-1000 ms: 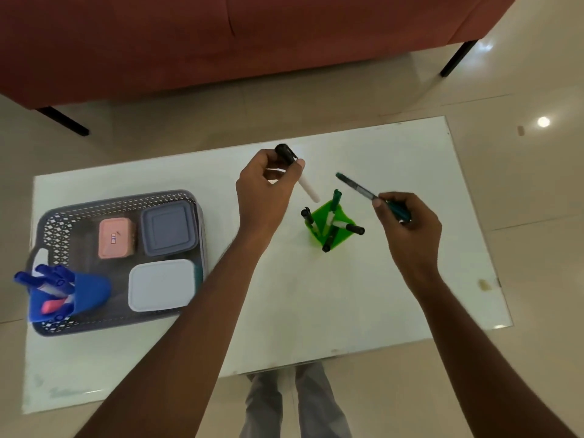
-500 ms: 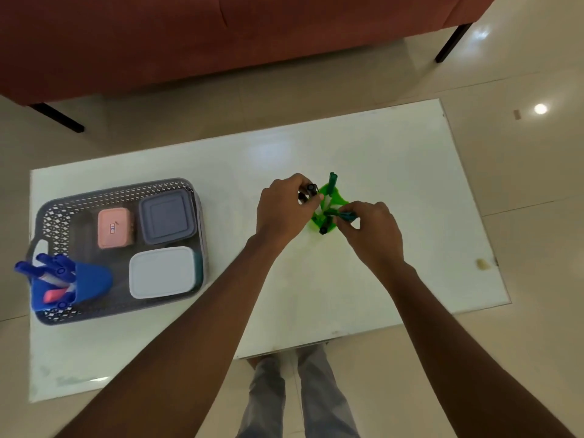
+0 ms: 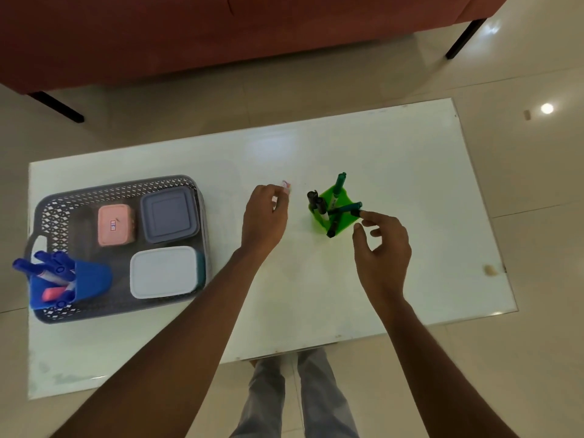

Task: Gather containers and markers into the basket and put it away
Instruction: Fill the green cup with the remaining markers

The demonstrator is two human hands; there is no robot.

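Green marker holder, bristling with markers, stands on the white table; left hand, loosely curled, and right hand, fingers spread, flank it, both empty

We see a white table with a glossy top. A grey basket lies flat on it, close to its left end. Well to the right of the basket, a green holder stands directly on the top. Much further right of the basket, at the table's edge, there is a small brownish spot.
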